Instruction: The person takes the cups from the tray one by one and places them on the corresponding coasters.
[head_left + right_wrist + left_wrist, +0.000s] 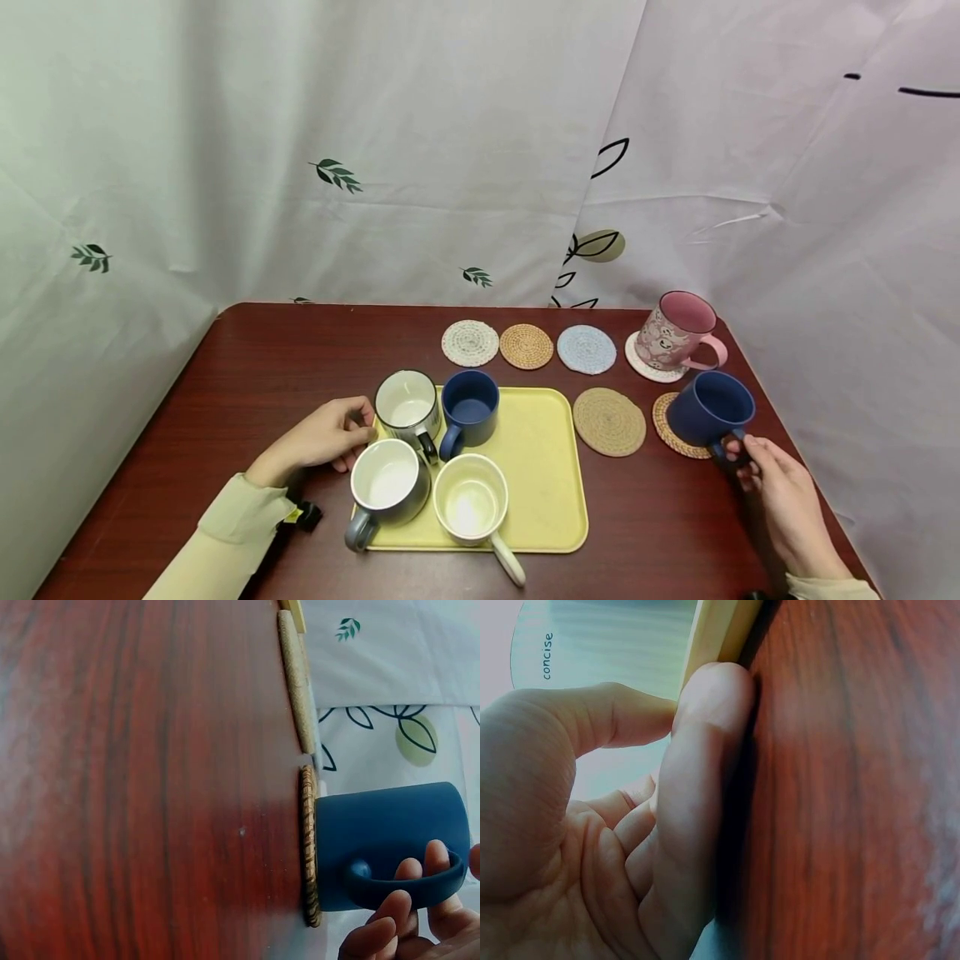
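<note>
At the right, a dark blue mug (707, 410) stands on a round woven coaster (670, 432). My right hand (783, 496) holds it by the handle, fingers through the loop in the right wrist view. My left hand (324, 436) is at the left rim of the yellow tray (543, 475), pinching that edge between thumb and finger in the left wrist view. On the tray stand a white mug with a black handle (405, 402), a second blue mug (471, 408), a grey mug with white inside (386, 475) and a cream cup with a long handle (471, 497).
A pink mug (667, 333) stands on a white coaster (643, 364) at the back right. Along the back lie a white-green coaster (470, 343), a tan coaster (527, 347) and a light blue coaster (587, 349). A larger beige coaster (610, 422) lies right of the tray.
</note>
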A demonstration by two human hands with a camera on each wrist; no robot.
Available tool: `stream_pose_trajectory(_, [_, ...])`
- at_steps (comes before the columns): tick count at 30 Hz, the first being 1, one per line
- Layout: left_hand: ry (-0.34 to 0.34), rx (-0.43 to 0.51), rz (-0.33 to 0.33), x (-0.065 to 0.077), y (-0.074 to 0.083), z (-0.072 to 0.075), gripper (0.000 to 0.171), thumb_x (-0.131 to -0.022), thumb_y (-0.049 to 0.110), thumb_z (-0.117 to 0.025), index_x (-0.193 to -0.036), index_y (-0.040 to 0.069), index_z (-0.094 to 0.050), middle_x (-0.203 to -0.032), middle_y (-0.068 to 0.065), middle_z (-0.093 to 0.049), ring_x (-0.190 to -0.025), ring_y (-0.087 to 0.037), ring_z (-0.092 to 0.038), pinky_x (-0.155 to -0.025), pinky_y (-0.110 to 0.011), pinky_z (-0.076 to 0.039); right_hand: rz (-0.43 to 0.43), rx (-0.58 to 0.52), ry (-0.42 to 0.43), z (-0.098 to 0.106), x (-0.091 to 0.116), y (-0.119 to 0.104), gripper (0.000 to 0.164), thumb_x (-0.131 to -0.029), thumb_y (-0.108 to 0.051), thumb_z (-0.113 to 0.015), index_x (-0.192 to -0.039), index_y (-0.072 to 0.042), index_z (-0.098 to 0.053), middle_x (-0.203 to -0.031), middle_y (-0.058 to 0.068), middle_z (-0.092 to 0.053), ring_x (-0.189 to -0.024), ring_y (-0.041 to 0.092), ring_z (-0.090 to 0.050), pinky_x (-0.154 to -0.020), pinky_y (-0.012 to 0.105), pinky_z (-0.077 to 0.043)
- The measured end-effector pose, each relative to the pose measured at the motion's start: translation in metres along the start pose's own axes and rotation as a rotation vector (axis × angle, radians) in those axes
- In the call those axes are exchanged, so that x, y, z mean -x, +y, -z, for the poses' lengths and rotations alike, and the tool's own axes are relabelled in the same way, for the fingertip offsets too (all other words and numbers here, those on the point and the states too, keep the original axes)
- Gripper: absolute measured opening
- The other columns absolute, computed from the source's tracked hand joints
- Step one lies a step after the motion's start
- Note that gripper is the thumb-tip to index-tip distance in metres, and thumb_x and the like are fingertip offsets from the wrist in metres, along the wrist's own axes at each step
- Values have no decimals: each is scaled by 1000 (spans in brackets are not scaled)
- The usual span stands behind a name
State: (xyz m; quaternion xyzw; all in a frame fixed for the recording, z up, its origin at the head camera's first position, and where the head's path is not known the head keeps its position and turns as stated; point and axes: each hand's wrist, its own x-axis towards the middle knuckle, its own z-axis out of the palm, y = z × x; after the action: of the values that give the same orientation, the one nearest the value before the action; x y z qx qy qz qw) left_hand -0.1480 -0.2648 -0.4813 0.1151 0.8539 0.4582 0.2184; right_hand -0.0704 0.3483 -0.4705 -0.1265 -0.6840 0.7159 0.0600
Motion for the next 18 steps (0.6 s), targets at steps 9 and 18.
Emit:
stream_pose_trajectory(9, [5, 1, -5, 0, 0, 0, 14, -96, 10, -66, -98, 2, -54, -59, -4, -63, -47, -11, -61, -40, -31, -53, 55, 20, -7, 5, 2, 0, 19, -107, -12, -55, -99, -22, -69, -82, -9, -71, -68, 6, -58, -60, 17, -46])
stream_pose_trajectory(18, [11, 2, -11, 1, 1, -1, 12, -95, 8, -65, -97, 2, -55, -58, -4, -62, -47, -11, -61, -39, -31, -53, 72, 71, 115, -1, 5, -5, 14, -104, -11, -61, -104, -24, -66, -78, -11, -63, -66, 3, -58, -58, 15, -47])
